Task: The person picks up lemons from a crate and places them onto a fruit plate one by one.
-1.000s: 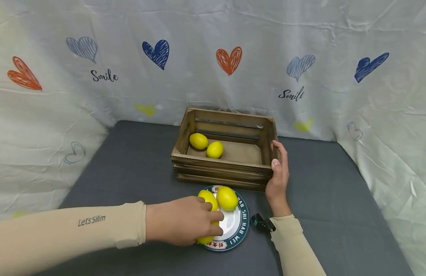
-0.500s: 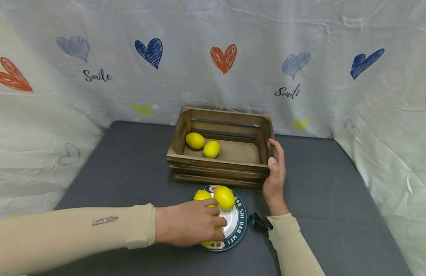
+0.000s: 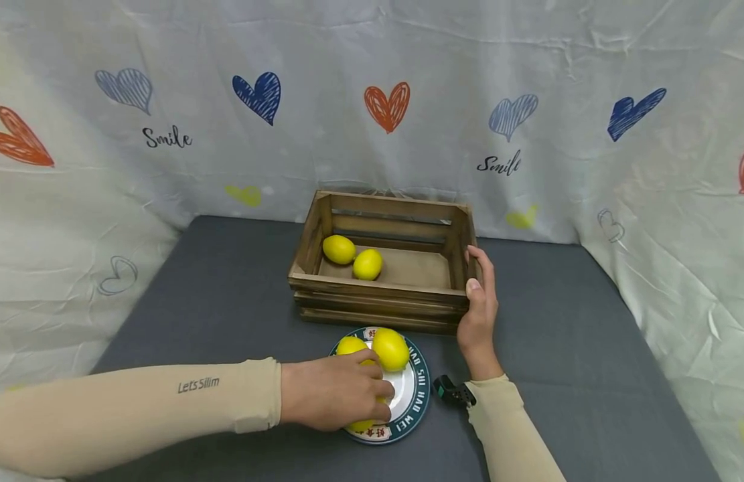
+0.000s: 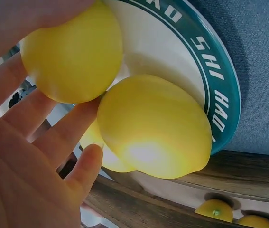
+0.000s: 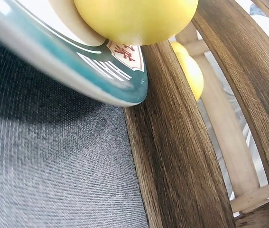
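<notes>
My left hand [image 3: 335,391] reaches over the plate [image 3: 418,402], which is white with a teal lettered rim. Its thumb and fingers curve round a yellow lemon [image 4: 72,57], mostly hidden under the hand in the head view. Just beyond the fingers sits a second lemon [image 3: 391,349] on the plate, and a third [image 3: 351,345] is partly covered by the hand. At the right end of a brown wooden crate [image 3: 378,304], my right hand [image 3: 480,321] grips the side, thumb at the front corner. Inside the crate lie two lemons [image 3: 368,264], on the left half.
The plate stands right in front of the crate on a dark grey tabletop [image 3: 588,348]. A white curtain [image 3: 335,53] printed with hearts hangs close behind the crate and along both sides. A black band [image 3: 455,390] is on the right wrist.
The left hand has shifted slightly right over the plate, its fingers closing in around the near lemon. The right hand stays on the crate; the head view has shifted a little.
</notes>
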The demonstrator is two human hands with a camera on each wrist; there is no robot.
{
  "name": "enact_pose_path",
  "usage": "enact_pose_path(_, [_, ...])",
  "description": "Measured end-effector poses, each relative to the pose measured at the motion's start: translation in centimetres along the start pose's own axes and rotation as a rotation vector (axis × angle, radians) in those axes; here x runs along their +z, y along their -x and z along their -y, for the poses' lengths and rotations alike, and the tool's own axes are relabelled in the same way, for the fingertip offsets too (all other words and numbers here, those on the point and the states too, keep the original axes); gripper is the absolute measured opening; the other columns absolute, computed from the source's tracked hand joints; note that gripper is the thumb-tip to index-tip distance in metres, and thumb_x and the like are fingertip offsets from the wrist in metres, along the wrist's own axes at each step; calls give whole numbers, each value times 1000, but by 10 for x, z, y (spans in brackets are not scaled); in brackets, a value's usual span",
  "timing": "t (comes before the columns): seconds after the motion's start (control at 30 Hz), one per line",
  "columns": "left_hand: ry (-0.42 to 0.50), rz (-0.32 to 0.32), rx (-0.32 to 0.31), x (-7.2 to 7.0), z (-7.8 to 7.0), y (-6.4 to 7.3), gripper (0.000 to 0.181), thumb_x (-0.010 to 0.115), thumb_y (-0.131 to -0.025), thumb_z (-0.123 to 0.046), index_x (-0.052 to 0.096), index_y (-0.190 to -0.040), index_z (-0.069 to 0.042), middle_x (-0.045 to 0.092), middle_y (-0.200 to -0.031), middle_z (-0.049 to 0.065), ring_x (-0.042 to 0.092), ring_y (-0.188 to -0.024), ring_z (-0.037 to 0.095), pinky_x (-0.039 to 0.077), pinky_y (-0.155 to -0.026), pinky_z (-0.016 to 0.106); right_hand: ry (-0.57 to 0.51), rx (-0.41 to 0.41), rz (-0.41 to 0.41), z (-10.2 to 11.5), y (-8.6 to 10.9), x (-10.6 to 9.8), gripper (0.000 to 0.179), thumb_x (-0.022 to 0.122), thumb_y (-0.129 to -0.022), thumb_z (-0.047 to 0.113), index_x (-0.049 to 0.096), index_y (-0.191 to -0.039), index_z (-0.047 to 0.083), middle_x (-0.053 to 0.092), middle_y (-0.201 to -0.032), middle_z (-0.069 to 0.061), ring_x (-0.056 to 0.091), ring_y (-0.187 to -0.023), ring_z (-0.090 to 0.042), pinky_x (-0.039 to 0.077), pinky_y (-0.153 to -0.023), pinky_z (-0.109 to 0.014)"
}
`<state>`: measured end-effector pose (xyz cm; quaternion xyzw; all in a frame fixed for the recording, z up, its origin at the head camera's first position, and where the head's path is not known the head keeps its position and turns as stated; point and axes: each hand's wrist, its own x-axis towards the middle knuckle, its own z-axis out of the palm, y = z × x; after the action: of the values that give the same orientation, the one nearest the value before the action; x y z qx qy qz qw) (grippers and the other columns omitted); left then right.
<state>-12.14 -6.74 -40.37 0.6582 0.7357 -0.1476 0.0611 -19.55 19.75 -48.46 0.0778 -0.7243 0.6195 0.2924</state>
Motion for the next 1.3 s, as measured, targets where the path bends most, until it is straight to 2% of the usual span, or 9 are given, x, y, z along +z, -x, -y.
enact_pose_path(0.27, [3, -3, -29, -9, 3, 1, 56, 90, -89, -33, 68, -139, -43, 67, -140, -13, 63, -128, 8, 47, -118, 34, 2, -7, -10, -1, -3, -3, 58, 36, -104, 28, 51, -160, 21, 49, -165, -6, 41, -155, -18, 23, -128, -44])
enact_pose_path(0.43, [104, -15, -68, -25, 8, 9, 65, 94, -84, -32, 68, -143, -37, 66, -145, -9, 63, -132, 10, 50, -116, 33, 0, 12, -17, -2, -2, -4, 57, 37, -104, 30, 52, -159, 22, 52, -163, -7, 41, -154, -17, 25, -125, -44])
enact_pose_path(0.63, [307, -22, -157, -62, 38, 16, 65, 88, -92, -32, 62, -152, -31, 61, -155, -6, 62, -138, 14, 51, -117, 39, 12, 8, -18, -4, -2, -6, 56, 36, -104, 29, 53, -158, 21, 53, -161, -7, 43, -151, -17, 27, -123, -37])
enact_pose_path(0.77, [346, -59, -224, -88, 61, 16, 59, 82, -98, -36, 62, -153, -28, 63, -152, -6, 64, -134, 14, 55, -112, 37, 20, 11, -23, -3, 0, -6, 56, 37, -104, 27, 53, -158, 22, 53, -161, -7, 43, -150, -16, 27, -122, -35])
enact_pose_path(0.9, [327, -153, -325, -102, 83, 14, 54, 79, -99, -38, 66, -149, -23, 69, -143, -3, 71, -116, 14, 62, -98, 35, 25, 21, -22, -2, 4, -5, 56, 37, -105, 27, 52, -159, 24, 53, -161, -6, 44, -149, -16, 28, -121, -36])
enact_pose_path(1.0, [311, -225, -463, -105, 102, 12, 50, 79, -98, -36, 69, -145, -23, 71, -140, -1, 73, -107, 16, 64, -91, 38, 28, 14, -10, -2, 4, -2, 57, 36, -105, 29, 52, -159, 24, 52, -162, -9, 45, -149, -20, 29, -120, -42])
enact_pose_path(1.07, [320, -229, -548, -103, 117, 7, 50, 78, -98, -35, 69, -145, -22, 70, -142, 1, 73, -111, 19, 65, -90, 41, 32, 18, -6, -3, 4, -2, 57, 36, -105, 31, 51, -159, 25, 52, -162, -11, 46, -149, -21, 29, -119, -44])
enact_pose_path(1.17, [352, -173, -635, -95, 139, 0, 53, 77, -100, -36, 66, -149, -21, 66, -151, 5, 72, -124, 26, 64, -94, 47, 31, 18, -16, -4, 4, -2, 57, 36, -104, 32, 52, -159, 25, 53, -161, -10, 46, -148, -23, 30, -118, -43])
enact_pose_path(1.3, [399, -67, -686, -82, 163, -10, 58, 76, -101, -38, 62, -153, -18, 61, -156, 9, 66, -134, 31, 62, -99, 51, 25, 11, -16, -4, 3, -2, 57, 35, -104, 30, 52, -158, 24, 53, -161, -5, 46, -146, -22, 30, -117, -35])
